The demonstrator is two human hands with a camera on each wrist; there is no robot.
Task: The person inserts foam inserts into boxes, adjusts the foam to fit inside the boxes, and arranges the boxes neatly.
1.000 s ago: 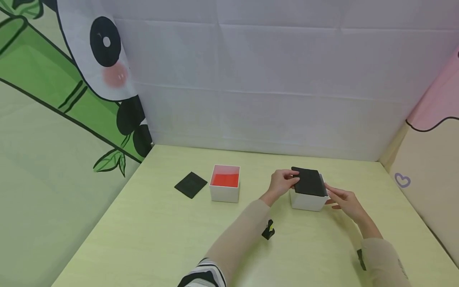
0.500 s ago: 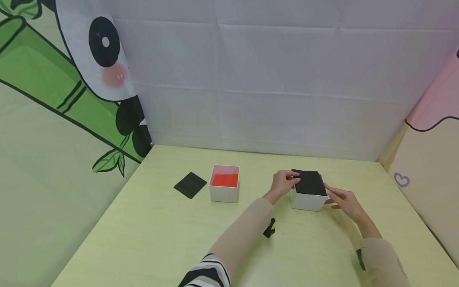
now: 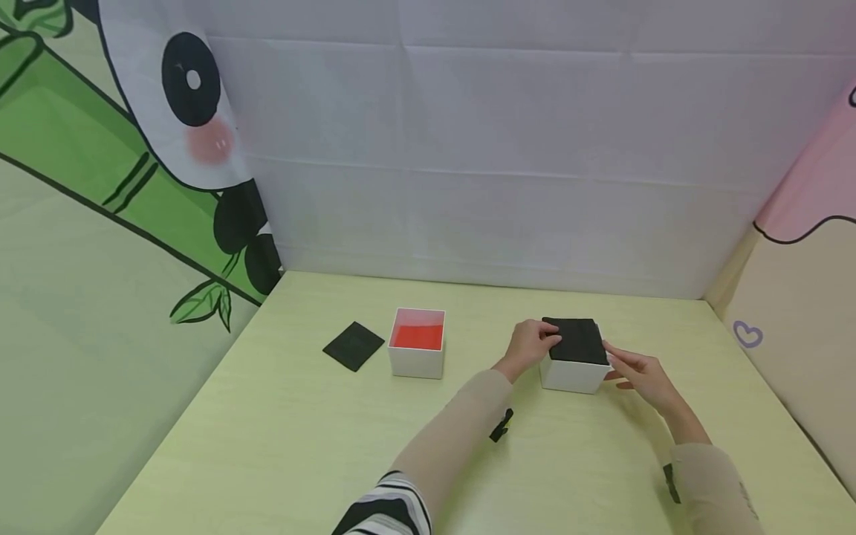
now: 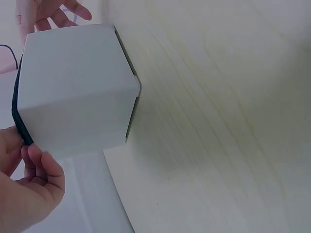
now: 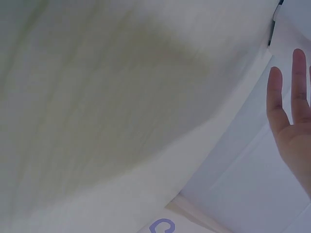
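A black square sheet (image 3: 576, 340) lies across the top of the right-hand white box (image 3: 574, 376). My left hand (image 3: 530, 344) pinches the sheet's left edge between thumb and fingers; the left wrist view shows these fingers curled at the dark edge (image 4: 17, 109) along the box's top. On the opposite side, my right hand (image 3: 638, 374) touches the box's right side near the rim with extended fingers. In the right wrist view, its fingers (image 5: 275, 94) look straight and spread. The sheet hides the inside of this box.
Further left stands a second white box (image 3: 416, 362), uncovered, with red (image 3: 417, 336) showing inside. Beside it, another black square sheet (image 3: 354, 346) lies flat on the pale yellow table (image 3: 301, 446). A white cloth backdrop (image 3: 468, 186) rises behind the table.
The black sheet's far left corner has come down, and the sheet now lies flatter on the box. My left hand shifted slightly with it; the right hand stayed in place.
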